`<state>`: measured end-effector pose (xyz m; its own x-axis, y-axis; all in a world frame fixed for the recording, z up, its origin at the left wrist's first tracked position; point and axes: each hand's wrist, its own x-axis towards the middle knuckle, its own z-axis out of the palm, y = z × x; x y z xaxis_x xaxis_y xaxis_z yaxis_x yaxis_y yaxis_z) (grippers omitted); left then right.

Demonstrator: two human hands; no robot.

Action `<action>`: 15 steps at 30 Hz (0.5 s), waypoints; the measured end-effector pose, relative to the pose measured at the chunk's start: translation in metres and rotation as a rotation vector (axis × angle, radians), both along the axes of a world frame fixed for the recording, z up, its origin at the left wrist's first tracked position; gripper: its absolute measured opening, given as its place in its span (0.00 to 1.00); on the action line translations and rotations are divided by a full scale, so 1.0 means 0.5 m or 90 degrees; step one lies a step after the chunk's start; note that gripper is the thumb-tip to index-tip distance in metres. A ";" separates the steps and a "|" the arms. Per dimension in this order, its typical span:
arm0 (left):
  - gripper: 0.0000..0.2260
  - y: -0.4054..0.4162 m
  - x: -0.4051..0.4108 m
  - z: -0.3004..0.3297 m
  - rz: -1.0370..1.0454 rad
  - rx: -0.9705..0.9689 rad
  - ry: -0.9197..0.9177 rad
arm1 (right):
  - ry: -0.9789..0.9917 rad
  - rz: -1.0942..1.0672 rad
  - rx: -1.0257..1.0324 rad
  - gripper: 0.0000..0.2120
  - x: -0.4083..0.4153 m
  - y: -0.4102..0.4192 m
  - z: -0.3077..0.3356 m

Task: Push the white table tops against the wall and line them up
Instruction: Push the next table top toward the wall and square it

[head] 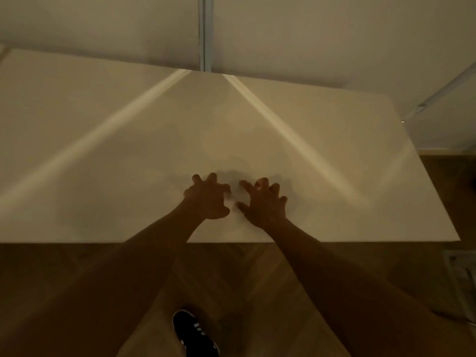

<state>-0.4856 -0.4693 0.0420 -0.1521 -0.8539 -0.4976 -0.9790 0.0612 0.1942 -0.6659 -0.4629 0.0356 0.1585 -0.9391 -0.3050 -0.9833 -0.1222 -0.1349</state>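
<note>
A large white table top [322,140] fills the middle of the view, its far edge close to the pale wall [103,27]. It runs off the frame on the left, and I cannot make out a seam between separate tops. My left hand [208,198] and my right hand [262,202] rest side by side on the surface near its front edge, fingers spread and bent, fingertips pressing down. Neither hand holds anything.
A grey vertical strip [205,32] runs down the wall behind the table. Wooden floor [257,292] lies in front, with my black shoe [193,333] on it. A slanted rail [443,91] and a pale object [461,274] sit at the right.
</note>
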 end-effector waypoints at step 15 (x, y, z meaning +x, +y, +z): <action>0.33 -0.112 0.028 0.048 0.093 0.073 0.064 | -0.063 -0.035 0.086 0.28 0.011 -0.124 0.033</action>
